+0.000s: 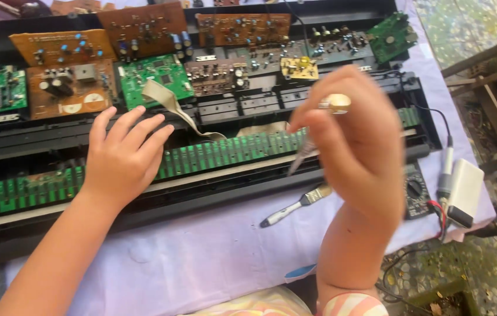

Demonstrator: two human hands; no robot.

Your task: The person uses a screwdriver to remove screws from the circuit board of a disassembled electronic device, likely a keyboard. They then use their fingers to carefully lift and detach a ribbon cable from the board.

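Screwdriver (318, 131) in your right hand (356, 155): that is the thing you have hold of, raised above the right part of the opened black keyboard case (213, 193). Your fingers are curled shut round its pale handle, which shows near the fingertips, and the thin shaft runs down and to the left, its tip just over the long green contact strip (225, 153). The tool is blurred, so you cannot tell whether the tip touches the strip. Its long axis is steeply tilted, handle up and to the right, tip down and to the left.

Your left hand (123, 155) lies flat and open, fingers spread, on the case and the green strip left of middle; it grips nothing. A beige ribbon cable (169, 102) curves from just beyond its fingertips toward the strip, between your two hands.

Behind the strip lie many circuit boards: green ones (158, 76) and brown ones (143, 26) side by side in the far half of the case, with another green board (392, 35) at the far right corner.

On the lilac cloth (202, 257) near you, a small paintbrush (295, 206) lies slantwise, bristles up and to the right, just under your right wrist. Right of your forearm are a dark multimeter (417, 193) partly hidden by the arm, with red and black leads, then a soldering iron (446, 172) and a white box (466, 190) at the cloth's edge.
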